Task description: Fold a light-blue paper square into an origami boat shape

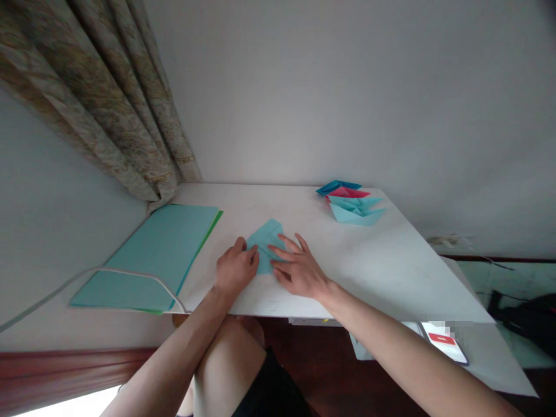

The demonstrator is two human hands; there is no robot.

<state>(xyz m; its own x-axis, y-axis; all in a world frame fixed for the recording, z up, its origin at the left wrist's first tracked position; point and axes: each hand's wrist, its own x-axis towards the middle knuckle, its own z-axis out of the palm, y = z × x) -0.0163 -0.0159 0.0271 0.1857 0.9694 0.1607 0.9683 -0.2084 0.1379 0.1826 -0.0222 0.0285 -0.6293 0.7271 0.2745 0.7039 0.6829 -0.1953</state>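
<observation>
desk, paper between both grips

Pale wall, patterned curtain, white table, perhaps wooden floor

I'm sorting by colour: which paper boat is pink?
The middle boat, between the dark blue boat behind and the light blue boat in front; only it's pink.

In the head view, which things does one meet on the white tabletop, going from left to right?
Stack of paper sheets → left hand → folded light-blue paper → right hand → three paper boats.
</observation>
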